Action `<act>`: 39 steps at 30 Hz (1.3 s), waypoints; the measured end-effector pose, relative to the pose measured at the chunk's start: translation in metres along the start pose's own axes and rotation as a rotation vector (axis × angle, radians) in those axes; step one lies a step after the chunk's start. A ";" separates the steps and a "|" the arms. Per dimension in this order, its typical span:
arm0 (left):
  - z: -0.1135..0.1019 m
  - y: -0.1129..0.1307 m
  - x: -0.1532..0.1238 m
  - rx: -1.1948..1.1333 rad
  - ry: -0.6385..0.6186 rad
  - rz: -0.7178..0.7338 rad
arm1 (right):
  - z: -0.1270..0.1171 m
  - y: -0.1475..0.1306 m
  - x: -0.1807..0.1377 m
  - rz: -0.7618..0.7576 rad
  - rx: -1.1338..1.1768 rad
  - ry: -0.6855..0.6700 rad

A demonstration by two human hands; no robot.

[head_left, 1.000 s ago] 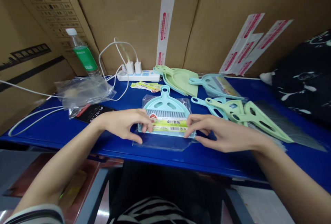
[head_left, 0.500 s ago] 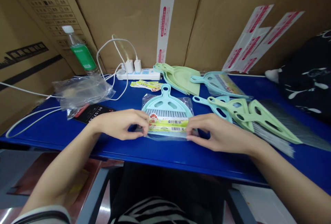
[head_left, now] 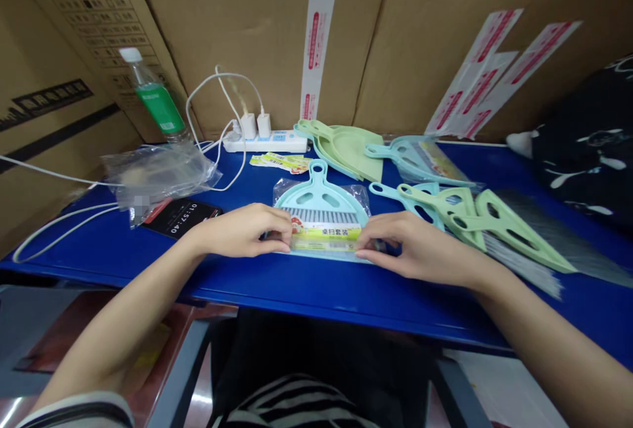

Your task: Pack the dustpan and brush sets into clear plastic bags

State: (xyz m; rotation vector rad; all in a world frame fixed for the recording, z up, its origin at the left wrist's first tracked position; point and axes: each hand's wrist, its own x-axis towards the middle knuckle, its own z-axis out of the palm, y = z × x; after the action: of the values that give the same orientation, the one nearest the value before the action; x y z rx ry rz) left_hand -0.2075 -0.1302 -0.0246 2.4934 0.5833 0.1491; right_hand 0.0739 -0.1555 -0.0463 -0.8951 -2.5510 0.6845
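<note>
In front of me a light blue dustpan and brush set lies in a clear plastic bag, its handle pointing away. A yellow-green printed label card is inside across the near end, below the grey bristles. My left hand pinches the bag's near left corner, fingers closed. At the near right corner, my right hand has its thumb and fingers closed on the bag too. The bag's edge between the hands looks folded over the lower part of the label.
Light green dustpans, a bagged blue set and several loose brushes lie to the right. Behind are spare labels and a power strip. At left are empty plastic bags, a phone and a bottle.
The bag's near edge has been turned up, so the label's lower strip now shows through plastic. My left hand has shifted slightly right and away from me; the right hand barely moved.
</note>
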 end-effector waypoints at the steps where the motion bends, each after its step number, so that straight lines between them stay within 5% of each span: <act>1: 0.000 0.000 0.000 0.000 -0.001 -0.007 | 0.000 0.000 0.000 0.001 -0.002 0.007; 39: 0.013 0.001 0.005 0.279 0.097 -0.057 | 0.009 -0.001 0.006 0.113 -0.080 0.060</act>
State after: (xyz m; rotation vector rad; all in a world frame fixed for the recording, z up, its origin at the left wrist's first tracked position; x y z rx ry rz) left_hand -0.2000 -0.1351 -0.0347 2.7472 0.7600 0.1785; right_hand 0.0653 -0.1553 -0.0525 -1.0768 -2.5056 0.5812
